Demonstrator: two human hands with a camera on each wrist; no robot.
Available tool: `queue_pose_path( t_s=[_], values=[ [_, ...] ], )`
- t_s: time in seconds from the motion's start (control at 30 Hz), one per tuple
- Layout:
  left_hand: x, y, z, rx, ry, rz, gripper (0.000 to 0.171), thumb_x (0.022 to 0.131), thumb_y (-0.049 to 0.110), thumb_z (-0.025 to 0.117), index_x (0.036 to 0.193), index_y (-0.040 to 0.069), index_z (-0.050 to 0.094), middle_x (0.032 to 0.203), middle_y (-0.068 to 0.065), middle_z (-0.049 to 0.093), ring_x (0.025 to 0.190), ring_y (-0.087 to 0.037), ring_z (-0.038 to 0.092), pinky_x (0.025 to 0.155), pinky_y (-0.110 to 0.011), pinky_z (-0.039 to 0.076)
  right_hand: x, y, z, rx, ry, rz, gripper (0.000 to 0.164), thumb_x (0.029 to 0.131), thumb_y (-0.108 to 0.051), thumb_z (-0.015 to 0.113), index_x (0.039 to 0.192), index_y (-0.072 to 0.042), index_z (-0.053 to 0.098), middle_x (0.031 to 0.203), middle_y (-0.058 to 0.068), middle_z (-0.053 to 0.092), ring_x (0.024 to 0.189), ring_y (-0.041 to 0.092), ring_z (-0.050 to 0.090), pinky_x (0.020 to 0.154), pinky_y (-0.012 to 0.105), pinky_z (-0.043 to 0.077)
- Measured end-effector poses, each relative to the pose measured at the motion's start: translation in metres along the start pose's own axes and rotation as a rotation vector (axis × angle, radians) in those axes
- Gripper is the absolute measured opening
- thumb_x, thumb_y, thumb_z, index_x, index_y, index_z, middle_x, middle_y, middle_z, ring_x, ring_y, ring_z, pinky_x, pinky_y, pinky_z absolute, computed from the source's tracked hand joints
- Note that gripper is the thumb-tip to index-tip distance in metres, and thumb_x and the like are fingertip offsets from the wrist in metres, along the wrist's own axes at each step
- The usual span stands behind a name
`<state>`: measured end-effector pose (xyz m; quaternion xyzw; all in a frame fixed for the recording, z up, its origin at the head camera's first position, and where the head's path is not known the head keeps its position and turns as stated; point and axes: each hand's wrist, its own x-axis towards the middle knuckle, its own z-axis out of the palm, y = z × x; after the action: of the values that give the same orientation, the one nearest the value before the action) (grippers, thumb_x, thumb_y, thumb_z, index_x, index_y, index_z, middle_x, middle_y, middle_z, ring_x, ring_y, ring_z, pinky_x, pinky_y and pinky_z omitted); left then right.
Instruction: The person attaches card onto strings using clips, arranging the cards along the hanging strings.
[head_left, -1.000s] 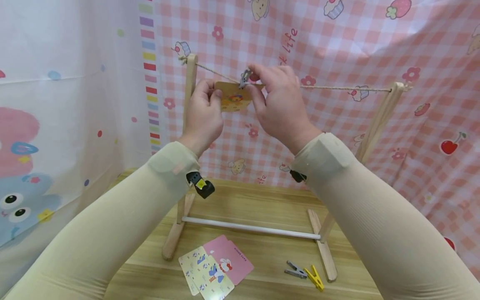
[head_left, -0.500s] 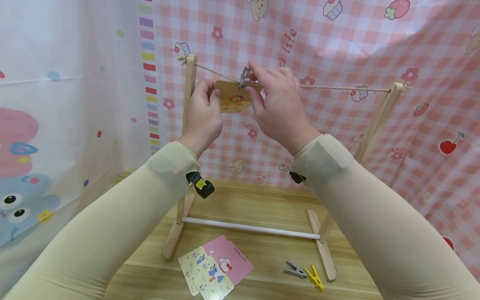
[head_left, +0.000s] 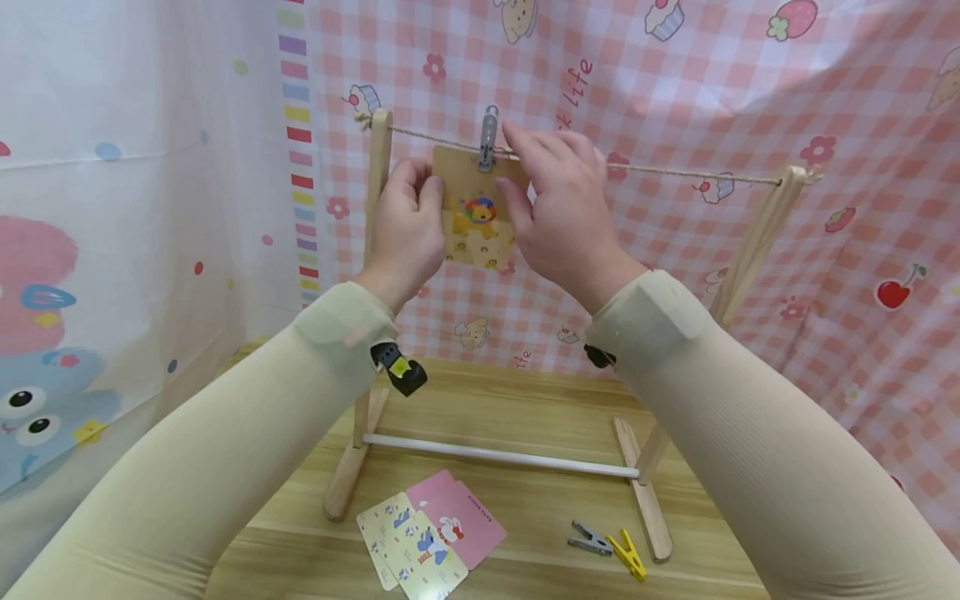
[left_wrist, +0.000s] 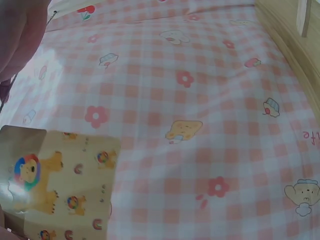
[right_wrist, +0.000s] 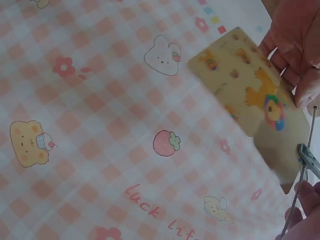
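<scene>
Dangling just under the twine (head_left: 697, 173) in the head view is a lion-printed card (head_left: 476, 212), its top edge caught by a grey clothespin (head_left: 487, 137) that sticks up past the twine. The left hand (head_left: 408, 221) has its grip on the card's left edge below the twine, pinched between thumb and fingers. The right hand (head_left: 558, 204) is up at the twine beside the clothespin, its grip spread, thumb in front of the card's right side; I can't tell whether it touches. One card looks to be pegged up, bar letting go. Well below the twine, on the tabletop (head_left: 517, 412), a few loose pink (head_left: 480, 517) and pale yellow cards (head_left: 427, 546) lie overlapped, with a second grey clothespin (head_left: 590, 539) and a yellow clothespin (head_left: 628, 554) apart from them; none of those is on the twine.

Over at the left wrist, the lion card shows near the twine against the checked curtain (left_wrist: 145, 90); this view alone doesn't tell me how the left grip lies.

From the right wrist, the clothespin bites the card's top edge right where the twine crosses, the left thumb lies on the card, and the right fingers sit next to the twine, seemingly off the clothespin.
</scene>
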<state>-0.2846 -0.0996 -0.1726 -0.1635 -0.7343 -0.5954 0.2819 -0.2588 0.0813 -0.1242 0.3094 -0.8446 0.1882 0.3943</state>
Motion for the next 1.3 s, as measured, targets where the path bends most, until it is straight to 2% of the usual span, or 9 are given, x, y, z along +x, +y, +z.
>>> queue_pose_path(
  t_s=[0.2,0.33,0.47,0.63,0.87,1.0,1.17,1.23,1.3],
  values=[
    [-0.002,-0.002,-0.001,-0.033,0.005,0.015,0.027,0.115,0.024,0.038,0.134,0.009,0.051,0.117,-0.003,0.056,0.107,-0.015,0.059,0.095,-0.026,0.052,-0.009,0.007,0.002,-0.037,0.059,-0.079,0.048,0.107,-0.022,0.061,0.152,-0.01,0.055,0.154,0.007,0.059,0.149,0.03,0.038,0.128,0.05,0.016],
    [-0.006,-0.003,-0.003,-0.061,0.001,0.044,0.028,0.115,0.02,0.038,0.138,0.008,0.049,0.117,-0.005,0.057,0.104,-0.017,0.058,0.091,-0.027,0.052,-0.018,0.015,0.003,-0.06,0.134,-0.155,0.045,0.104,-0.019,0.063,0.146,-0.005,0.06,0.153,0.013,0.059,0.147,0.035,0.04,0.124,0.055,0.021],
    [-0.013,-0.004,-0.006,-0.054,-0.031,0.065,0.037,0.115,0.02,0.04,0.15,0.01,0.042,0.134,-0.007,0.056,0.119,-0.015,0.057,0.103,-0.025,0.051,-0.032,0.024,0.004,-0.076,0.19,-0.236,0.042,0.102,-0.016,0.064,0.142,-0.002,0.063,0.15,0.018,0.06,0.144,0.039,0.043,0.12,0.059,0.026],
    [-0.028,-0.007,-0.012,0.063,-0.075,0.141,0.054,0.113,0.023,0.044,0.163,0.009,0.027,0.165,-0.007,0.036,0.153,-0.014,0.036,0.127,-0.028,0.032,-0.053,0.036,0.002,-0.058,0.187,-0.295,0.04,0.102,-0.015,0.064,0.138,0.001,0.064,0.147,0.022,0.061,0.14,0.044,0.046,0.12,0.06,0.028],
    [-0.053,-0.018,-0.019,0.257,-0.124,0.301,0.06,0.108,0.022,0.055,0.161,0.004,0.032,0.168,-0.013,0.029,0.158,-0.025,0.026,0.131,-0.046,0.024,-0.09,0.059,-0.002,-0.026,0.114,-0.294,0.039,0.098,-0.012,0.068,0.134,0.004,0.067,0.142,0.026,0.063,0.134,0.046,0.053,0.119,0.056,0.036],
    [-0.068,-0.03,-0.02,0.343,-0.171,0.409,0.062,0.104,0.021,0.061,0.156,-0.002,0.037,0.166,-0.019,0.035,0.157,-0.033,0.03,0.129,-0.054,0.026,-0.114,0.069,-0.002,-0.003,0.034,-0.275,0.038,0.095,-0.01,0.073,0.129,0.005,0.069,0.133,0.024,0.069,0.124,0.045,0.06,0.113,0.058,0.042],
    [-0.088,-0.05,-0.019,0.494,-0.278,0.567,0.058,0.101,0.025,0.064,0.149,-0.003,0.048,0.155,-0.022,0.05,0.148,-0.038,0.043,0.126,-0.056,0.031,-0.147,0.075,-0.001,0.01,-0.217,-0.201,0.034,0.095,-0.014,0.078,0.125,-0.001,0.071,0.121,0.016,0.076,0.112,0.035,0.07,0.098,0.053,0.056],
    [-0.098,-0.058,-0.017,0.554,-0.358,0.58,0.059,0.101,0.029,0.066,0.149,-0.001,0.05,0.153,-0.019,0.053,0.146,-0.037,0.046,0.125,-0.055,0.035,-0.16,0.076,-0.001,0.004,-0.346,-0.145,0.036,0.095,-0.018,0.079,0.128,-0.005,0.071,0.123,0.014,0.076,0.114,0.033,0.071,0.097,0.052,0.058],
    [-0.109,-0.065,-0.015,0.61,-0.449,0.548,0.061,0.101,0.034,0.067,0.152,0.004,0.049,0.155,-0.015,0.052,0.146,-0.035,0.048,0.124,-0.054,0.037,-0.173,0.078,0.0,-0.012,-0.457,-0.087,0.038,0.096,-0.023,0.078,0.13,-0.007,0.071,0.125,0.012,0.075,0.115,0.031,0.071,0.098,0.052,0.058]
  ],
)
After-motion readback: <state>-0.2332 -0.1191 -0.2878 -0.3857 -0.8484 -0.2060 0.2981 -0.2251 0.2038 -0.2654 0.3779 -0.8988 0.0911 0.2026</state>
